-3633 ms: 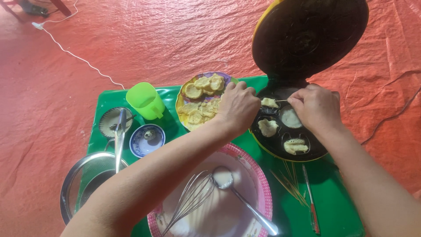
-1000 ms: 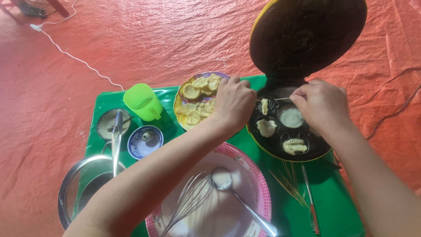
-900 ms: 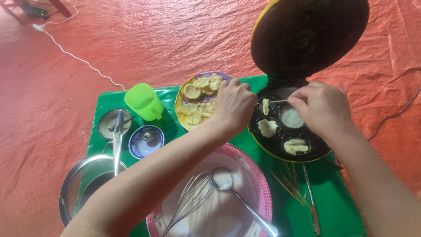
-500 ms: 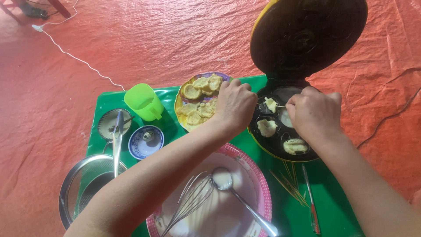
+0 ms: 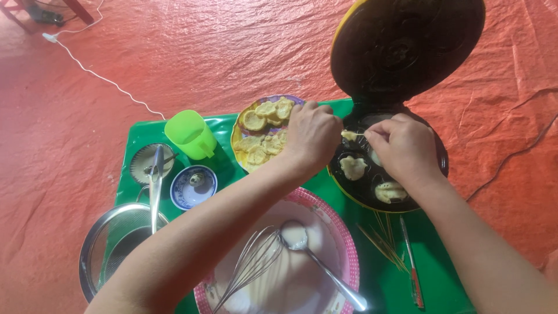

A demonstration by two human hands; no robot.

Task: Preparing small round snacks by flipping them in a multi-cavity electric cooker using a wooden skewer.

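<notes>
My right hand (image 5: 402,146) pinches a thin wooden skewer with a small pale cake (image 5: 349,135) on its tip, held over the left rim of the round dark cake maker (image 5: 431,174). My left hand (image 5: 311,131) hovers beside that cake, fingers bent toward it, above the edge of the plate of golden cakes (image 5: 260,134). Two more cakes (image 5: 353,167) sit in the maker's wells. Its lid (image 5: 407,46) stands open behind.
A pink-rimmed bowl of white batter (image 5: 343,238) holds a whisk (image 5: 247,270) and a spoon (image 5: 319,267). On the green mat (image 5: 133,157) stand a green cup (image 5: 189,135), a small blue dish (image 5: 193,186), a metal sieve (image 5: 116,244), loose skewers (image 5: 383,241) and a red-handled tool (image 5: 411,267).
My right hand has lifted one cake out of the maker on the skewer and moved it left toward the plate. My left hand has shifted to meet it.
</notes>
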